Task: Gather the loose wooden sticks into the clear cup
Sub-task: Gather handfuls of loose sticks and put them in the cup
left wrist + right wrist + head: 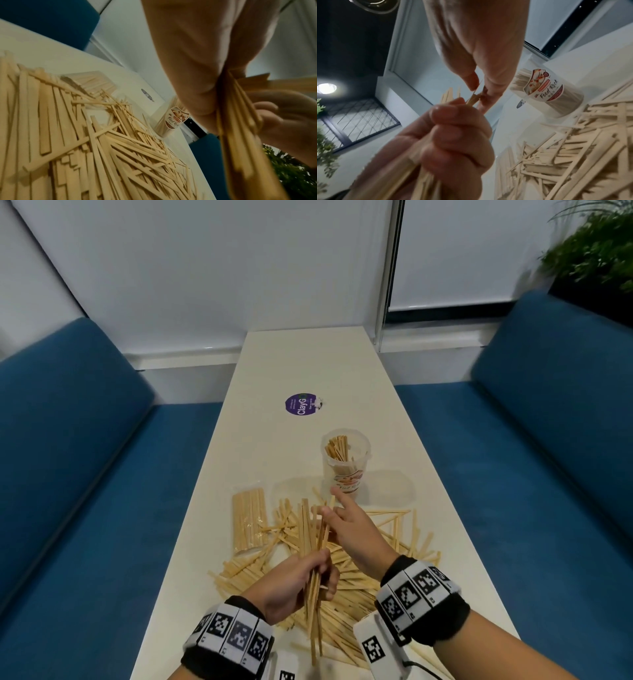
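Observation:
My left hand [308, 575] grips a bundle of wooden sticks [317, 604] upright above the table, fingers curled round its middle [453, 135]. My right hand [330, 513] pinches the top ends of that bundle between thumb and finger [475, 92], with its index finger stretched out toward the cup. The clear cup [346, 460], labelled, stands just beyond the hands and holds several sticks. A wide pile of loose sticks [359, 583] lies on the table under both hands, also in the left wrist view as the pile [77, 142].
A plastic-wrapped pack of sticks [249, 518] lies left of the pile. A purple round sticker [301, 404] is farther along the narrow white table [308, 361]. Blue sofas [68, 474] flank both long edges. A plant [596, 251] stands at the far right.

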